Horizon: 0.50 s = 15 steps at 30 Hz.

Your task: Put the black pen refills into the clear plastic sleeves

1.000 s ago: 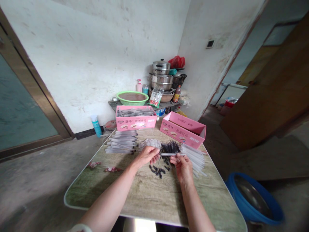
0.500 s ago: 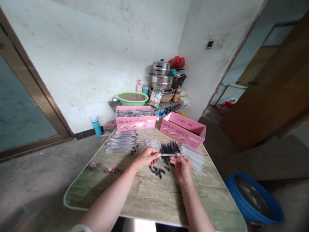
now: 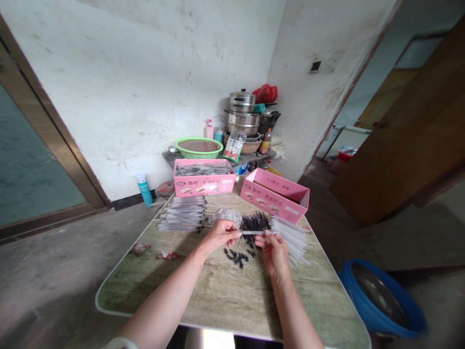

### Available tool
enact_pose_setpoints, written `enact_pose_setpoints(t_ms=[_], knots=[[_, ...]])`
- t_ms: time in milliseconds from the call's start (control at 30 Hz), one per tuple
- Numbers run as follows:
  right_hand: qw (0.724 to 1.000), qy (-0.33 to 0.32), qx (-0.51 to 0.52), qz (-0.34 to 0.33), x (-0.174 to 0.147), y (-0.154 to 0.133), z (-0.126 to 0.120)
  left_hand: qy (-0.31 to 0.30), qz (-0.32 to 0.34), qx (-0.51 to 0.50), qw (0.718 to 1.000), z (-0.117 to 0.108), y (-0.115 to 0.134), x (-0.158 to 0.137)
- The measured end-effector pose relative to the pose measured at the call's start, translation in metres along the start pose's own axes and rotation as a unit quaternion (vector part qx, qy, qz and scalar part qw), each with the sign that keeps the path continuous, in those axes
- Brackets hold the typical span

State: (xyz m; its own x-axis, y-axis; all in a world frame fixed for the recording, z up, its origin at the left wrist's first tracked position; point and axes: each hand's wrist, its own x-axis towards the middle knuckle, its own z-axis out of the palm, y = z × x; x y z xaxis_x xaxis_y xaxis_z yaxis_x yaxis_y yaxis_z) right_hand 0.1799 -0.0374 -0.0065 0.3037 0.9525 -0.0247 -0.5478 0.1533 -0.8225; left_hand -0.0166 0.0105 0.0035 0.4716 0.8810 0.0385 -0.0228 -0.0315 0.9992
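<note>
A thin grey-white tube [image 3: 252, 233] runs level between my two hands above the table. My left hand [image 3: 224, 233] pinches its left end, and my right hand [image 3: 273, 244] pinches it toward the right. Just behind it lies a bundle of thin black pieces [image 3: 255, 222]. A heap of small whitish pieces [image 3: 227, 216] sits beyond my left hand. Several short black caps [image 3: 238, 257] are scattered between the hands. Pale tubes [image 3: 292, 238] lie fanned out beside my right hand. More tubes with dark ends [image 3: 183, 214] are stacked at the left.
A pink box [image 3: 205, 185] filled with tubes stands at the table's back edge. To its right is a second pink box [image 3: 275, 198]. Behind are a green basin [image 3: 199, 154] and stacked steel pots [image 3: 242, 118]. A blue tub [image 3: 381, 300] is on the floor at right.
Almost nothing differs. Both hands keep the tube in the same place, with only a very slight shift of the fingers.
</note>
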Motion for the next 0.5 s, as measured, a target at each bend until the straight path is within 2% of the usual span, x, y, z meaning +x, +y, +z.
enact_pose_setpoints(t_ms=[67, 167, 267, 400, 467, 500], knots=[[1.000, 0.001, 0.000, 0.000, 0.0001, -0.0002, 0.0002, 0.010, -0.009, -0.007, 1.000, -0.0009, -0.0013, 0.0009], [1.000, 0.000, -0.003, 0.002, 0.0002, -0.0002, 0.0004, -0.012, -0.025, 0.004, 1.000, -0.0009, -0.0025, 0.0008], [1.000, -0.011, -0.007, 0.006, -0.0008, 0.0003, 0.0009, -0.034, -0.016, 0.016, 0.999, 0.0024, -0.0012, -0.0011], [0.999, -0.035, -0.015, 0.022, -0.0022, -0.0002, 0.0013, -0.032, -0.013, 0.027, 0.999, 0.0048, 0.0022, -0.0024], [0.999, -0.026, -0.008, 0.019, -0.0013, -0.0017, -0.0003, 0.000, 0.015, 0.038, 0.999, 0.0000, 0.0023, -0.0001], [1.000, -0.017, 0.002, 0.015, -0.0005, -0.0027, -0.0016, 0.040, 0.038, 0.041, 0.998, -0.0042, 0.0016, 0.0019]])
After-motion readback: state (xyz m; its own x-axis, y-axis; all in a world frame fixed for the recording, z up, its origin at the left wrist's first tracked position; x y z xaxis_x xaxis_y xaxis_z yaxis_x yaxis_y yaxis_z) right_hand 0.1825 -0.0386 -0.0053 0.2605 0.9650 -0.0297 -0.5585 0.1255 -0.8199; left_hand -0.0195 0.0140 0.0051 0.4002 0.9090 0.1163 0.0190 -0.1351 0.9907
